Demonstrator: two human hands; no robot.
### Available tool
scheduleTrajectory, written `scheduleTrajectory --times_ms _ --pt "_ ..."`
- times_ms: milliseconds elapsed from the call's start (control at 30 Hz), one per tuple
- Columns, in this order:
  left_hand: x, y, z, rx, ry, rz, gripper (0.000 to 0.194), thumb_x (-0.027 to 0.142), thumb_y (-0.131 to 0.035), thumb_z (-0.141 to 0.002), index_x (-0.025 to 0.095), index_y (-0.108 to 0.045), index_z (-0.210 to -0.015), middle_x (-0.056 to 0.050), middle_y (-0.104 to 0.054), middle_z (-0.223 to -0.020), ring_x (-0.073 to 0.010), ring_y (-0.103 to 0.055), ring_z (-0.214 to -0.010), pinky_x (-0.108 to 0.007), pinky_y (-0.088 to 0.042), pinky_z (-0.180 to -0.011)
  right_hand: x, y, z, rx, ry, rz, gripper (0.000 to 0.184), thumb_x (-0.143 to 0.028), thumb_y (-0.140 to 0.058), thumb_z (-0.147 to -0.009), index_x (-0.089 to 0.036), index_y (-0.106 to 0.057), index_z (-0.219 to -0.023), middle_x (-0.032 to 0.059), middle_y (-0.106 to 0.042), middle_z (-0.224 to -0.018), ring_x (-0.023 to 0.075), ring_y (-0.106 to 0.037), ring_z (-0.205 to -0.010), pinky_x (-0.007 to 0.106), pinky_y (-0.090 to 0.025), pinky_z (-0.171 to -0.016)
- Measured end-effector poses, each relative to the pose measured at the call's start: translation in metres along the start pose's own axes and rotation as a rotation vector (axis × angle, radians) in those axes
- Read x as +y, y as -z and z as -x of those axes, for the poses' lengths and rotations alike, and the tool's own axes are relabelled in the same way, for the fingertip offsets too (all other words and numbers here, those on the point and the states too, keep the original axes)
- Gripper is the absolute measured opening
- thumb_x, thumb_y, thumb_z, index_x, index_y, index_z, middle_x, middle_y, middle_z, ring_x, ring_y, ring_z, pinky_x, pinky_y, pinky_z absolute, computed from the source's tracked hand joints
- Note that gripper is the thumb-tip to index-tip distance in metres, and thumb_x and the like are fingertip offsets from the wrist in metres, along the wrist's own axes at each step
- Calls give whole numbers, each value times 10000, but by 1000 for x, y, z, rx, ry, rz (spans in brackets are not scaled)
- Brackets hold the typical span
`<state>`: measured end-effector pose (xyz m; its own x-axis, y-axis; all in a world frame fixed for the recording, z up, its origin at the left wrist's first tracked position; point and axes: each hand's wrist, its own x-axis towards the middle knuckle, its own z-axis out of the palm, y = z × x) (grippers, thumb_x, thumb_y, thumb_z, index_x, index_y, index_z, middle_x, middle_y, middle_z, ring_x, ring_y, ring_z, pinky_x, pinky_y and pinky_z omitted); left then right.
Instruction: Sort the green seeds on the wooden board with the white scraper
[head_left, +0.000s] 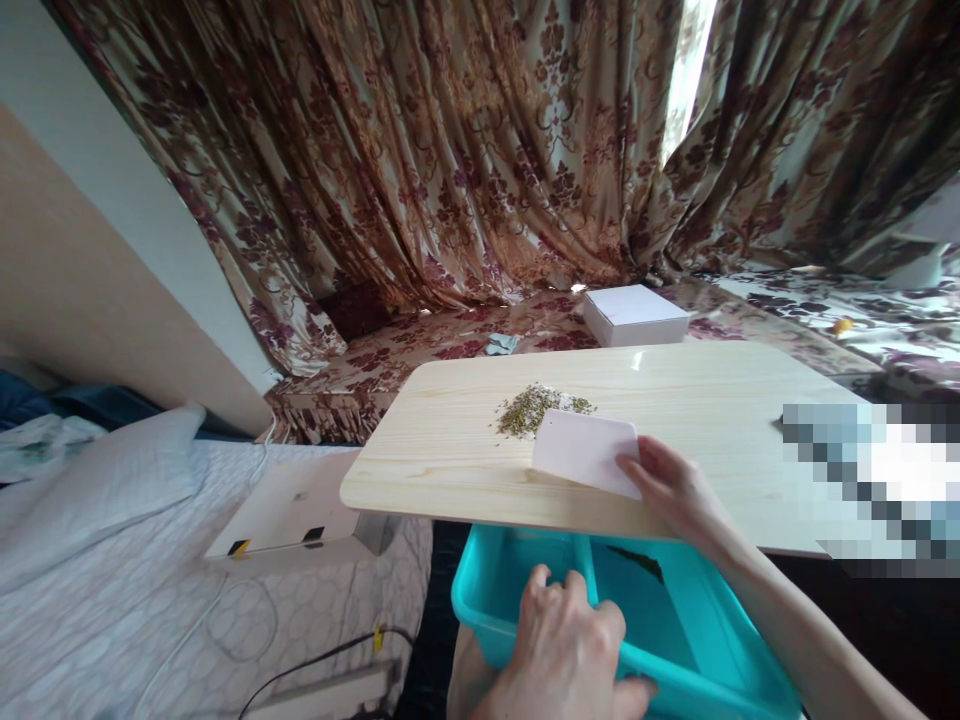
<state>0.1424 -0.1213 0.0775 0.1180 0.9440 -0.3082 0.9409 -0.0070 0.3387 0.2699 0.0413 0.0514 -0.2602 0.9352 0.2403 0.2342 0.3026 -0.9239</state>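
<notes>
**A person held a white card [581, 452] beside a pile of small grains [534, 408] on a table**

The pale wood-grain table [712, 400] stretched across the middle of the view, its corners rounded. The pile, a loose mix of olive-green and white, lay on the tabletop left of centre, with stray bits scattered around it. The right hand [667, 485] reached in from the lower right and pinched the card's right end between thumb and fingers. The card was tilted, its far left corner at the near side of the pile; whether it touched the grains could not be told.

Below the table's near edge was a turquoise bin [720, 625], split by a divider into two compartments. The left hand [566, 635] grasped its near side by the divider, fingers curled inside and thumb to the right; the fingertips were partly hidden. In the right compartment, a dark greenish patch showed, too unclear to name.

Behind the table, a closed white box [637, 308] sat before flowered curtains [465, 150]. A pillow [127, 470] lay on a bed [90, 600] at left.
</notes>
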Motion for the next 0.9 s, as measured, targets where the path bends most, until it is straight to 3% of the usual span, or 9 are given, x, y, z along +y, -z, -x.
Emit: scheduleTrajectory --times_ms 233,300,533,667,900 --pt "0 -2 0 7 2 15 419 502 -611 -780 161 -656 -1019 -114 -599 -1062 -269 -523 -1081 -422 -200 -1099 -8 -8 26 -246 -54 -150 240 -410 -603 -749 -204 -500 -685 7 -571 -651 148 -516 -617 249 -428 -516" --pt "0 -4 -1 15 2 5 421 508 -610 -774 163 -660 -1011 -113 -603 -1049 -270 -531 -1064 -431 -206 -1093 -9 -4 25 -262 -55 -162 240 -415 -613 -749 -204 -511 -697 17 -593 -678 161 -542 -647 258 -451 -546" --pt "-14 -5 -2 70 33 -10 347 509 -630 -717 206 -682 -877 -64 -606 -975 -284 -531 -1000 -420 -343 -975 -1 17 -12 89 14 -43 218 -410 -632 -704 -201 -568 -716 12 -592 -635 154 -539 -590 246 -421 -495" --pt "-21 -9 2 50 59 -24 340 519 -637 -688 227 -679 -857 -58 -592 -947 -293 -517 -965 -410 -391 -885 9 16 -20 108 69 28 226 -423 -599 -727 -204 -557 -691 -8 -551 -571 129 -493 -540 230 -380 -460" --pt "-19 -14 5 134 34 1 358 554 -614 -709 250 -673 -889 -53 -570 -983 -285 -507 -1001 -415 -333 -949 16 1 -22 117 92 107 207 -390 -534 -757 -210 -497 -662 -29 -477 -544 112 -430 -511 229 -344 -449"
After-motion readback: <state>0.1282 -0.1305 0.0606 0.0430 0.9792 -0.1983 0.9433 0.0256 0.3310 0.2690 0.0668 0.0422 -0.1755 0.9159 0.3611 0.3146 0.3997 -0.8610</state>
